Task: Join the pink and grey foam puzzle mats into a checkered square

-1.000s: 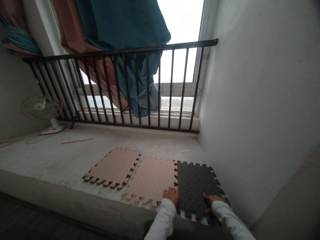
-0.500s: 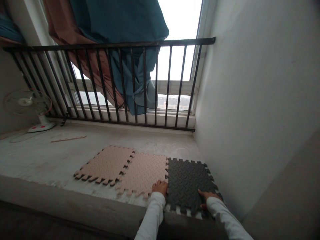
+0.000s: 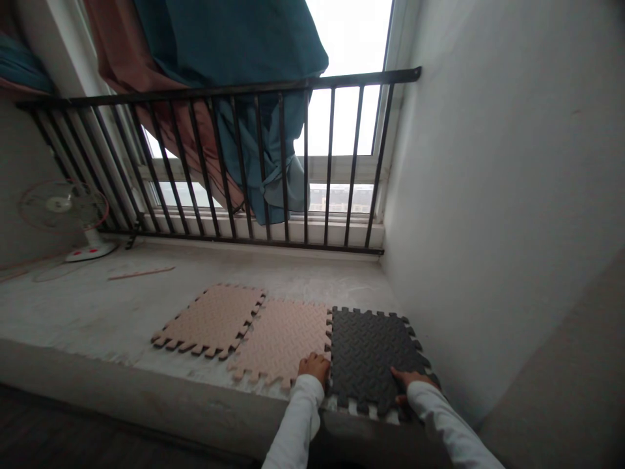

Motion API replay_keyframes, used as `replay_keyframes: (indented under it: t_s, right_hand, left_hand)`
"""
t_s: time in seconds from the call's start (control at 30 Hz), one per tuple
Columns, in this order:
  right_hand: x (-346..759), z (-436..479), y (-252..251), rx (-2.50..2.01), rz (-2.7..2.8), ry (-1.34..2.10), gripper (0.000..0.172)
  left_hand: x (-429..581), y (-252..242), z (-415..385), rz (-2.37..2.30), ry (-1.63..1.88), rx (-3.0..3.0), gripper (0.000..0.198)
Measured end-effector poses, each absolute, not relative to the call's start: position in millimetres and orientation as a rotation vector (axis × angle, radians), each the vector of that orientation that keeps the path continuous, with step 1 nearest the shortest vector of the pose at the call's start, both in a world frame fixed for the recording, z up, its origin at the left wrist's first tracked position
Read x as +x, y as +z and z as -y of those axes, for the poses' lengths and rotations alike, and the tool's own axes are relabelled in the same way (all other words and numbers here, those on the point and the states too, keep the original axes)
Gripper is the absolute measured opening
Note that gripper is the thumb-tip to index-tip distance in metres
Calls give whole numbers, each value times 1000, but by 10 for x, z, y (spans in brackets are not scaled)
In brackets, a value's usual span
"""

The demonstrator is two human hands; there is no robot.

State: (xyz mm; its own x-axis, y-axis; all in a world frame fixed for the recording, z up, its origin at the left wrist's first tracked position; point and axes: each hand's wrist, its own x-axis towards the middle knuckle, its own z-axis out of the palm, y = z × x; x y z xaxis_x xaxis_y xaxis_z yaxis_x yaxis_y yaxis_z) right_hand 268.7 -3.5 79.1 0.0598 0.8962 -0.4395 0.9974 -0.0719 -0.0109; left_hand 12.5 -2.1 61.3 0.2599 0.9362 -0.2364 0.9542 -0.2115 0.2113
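Three foam puzzle mats lie in a row on a concrete ledge [image 3: 88, 306]. The black mat [image 3: 371, 352] is at the right, a beige mat [image 3: 283, 339] is joined to its left side, and another beige mat [image 3: 215, 316] sits askew further left. My left hand [image 3: 315, 366] presses, fingers curled, on the seam between the middle beige mat and the black one, near the front edge. My right hand [image 3: 407, 379] lies flat on the black mat's front right corner. Both sleeves are white.
A black metal railing [image 3: 273, 163] runs in front of the window, with teal and brown curtains [image 3: 234, 58] hanging over it. A small fan [image 3: 68, 215] stands at the far left of the ledge, a thin stick [image 3: 141, 272] near it. A white wall [image 3: 488, 195] closes the right side.
The view has shifted a little; the hands stay pressed on the same spots of the mats, and the mats keep their layout.
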Motion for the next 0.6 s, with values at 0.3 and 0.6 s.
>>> replay_keyframes:
  t_s: [0.3,0.6]
  right_hand:
    - [2645,66,874,1976,-1873,-506,74]
    - [2627,56,866,1990,-1840,-522,75]
  left_hand:
    - [173,680,73,-1751,-84,2170,29]
    - [232,673,47,-1767,-68,2138,34]
